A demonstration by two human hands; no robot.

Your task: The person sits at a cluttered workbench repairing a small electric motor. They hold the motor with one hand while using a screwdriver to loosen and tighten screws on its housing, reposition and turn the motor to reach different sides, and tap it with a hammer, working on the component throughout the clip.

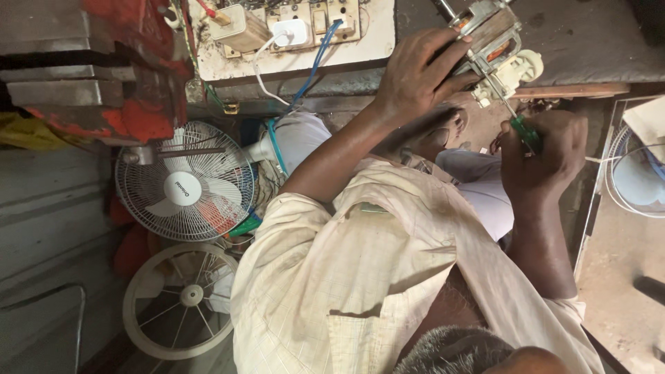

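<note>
Motor (488,41) sits at the top of the view, its upper part cut off by the frame edge; laminated core and copper windings show, with a cream plastic end piece beside it. One left hand (415,76) wraps closed around the motor's side, fingers over the core. One right hand (544,149) is clenched tight on a green-handled screwdriver (526,133); its thin shaft runs up to the motor, though the tip is too small to make out. Much of the handle is hidden in the fist. Two fans stand at left: one fan (183,181) with blades and grille, one bare guard (181,301) below. A third grille (634,173) is cut off at right. A switchboard (298,28) with several plugs and wires sits at top, partly cropped.
</note>
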